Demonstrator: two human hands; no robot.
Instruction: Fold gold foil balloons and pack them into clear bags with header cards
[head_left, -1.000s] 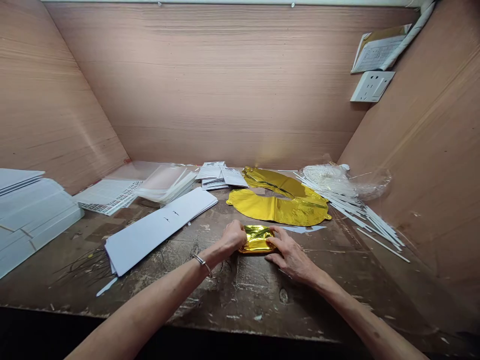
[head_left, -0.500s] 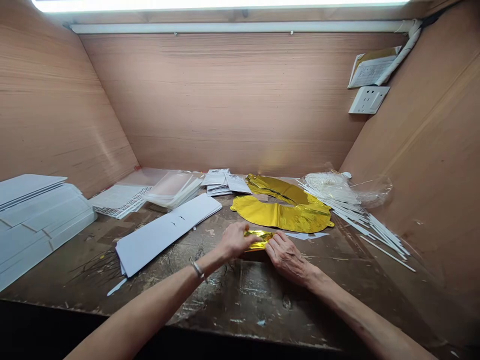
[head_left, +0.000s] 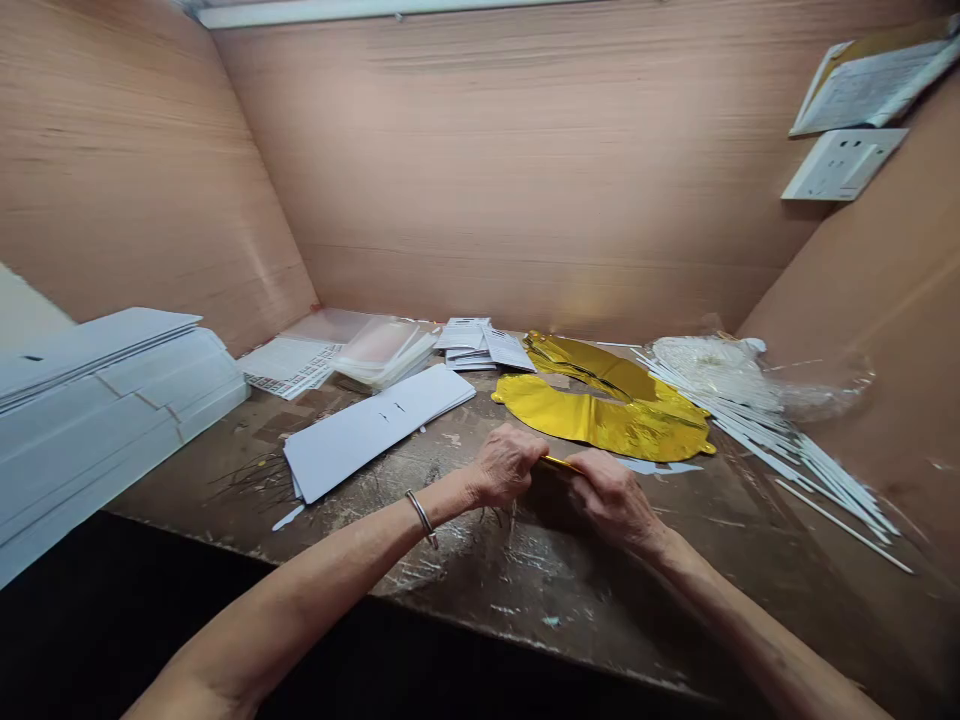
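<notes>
My left hand (head_left: 506,465) and my right hand (head_left: 611,495) meet over a small folded piece of gold foil (head_left: 559,463) on the worn brown worktop (head_left: 487,570). Both hands are closed on it, and only a thin gold edge shows between them. A silver bangle (head_left: 421,516) sits on my left wrist. Just beyond the hands lie flat gold foil balloons (head_left: 600,420).
A long white card stack (head_left: 375,430) lies left of the hands. Clear bags (head_left: 386,350) and printed sheets (head_left: 480,345) are behind it. White boxes (head_left: 97,400) are piled at far left. White sticks (head_left: 787,440) and a plastic bag (head_left: 705,360) lie right. Wooden walls enclose the booth.
The gold foil has been folded smaller and is now nearly covered by both hands. The camera has swung to the left, so everything sits further right in view.
</notes>
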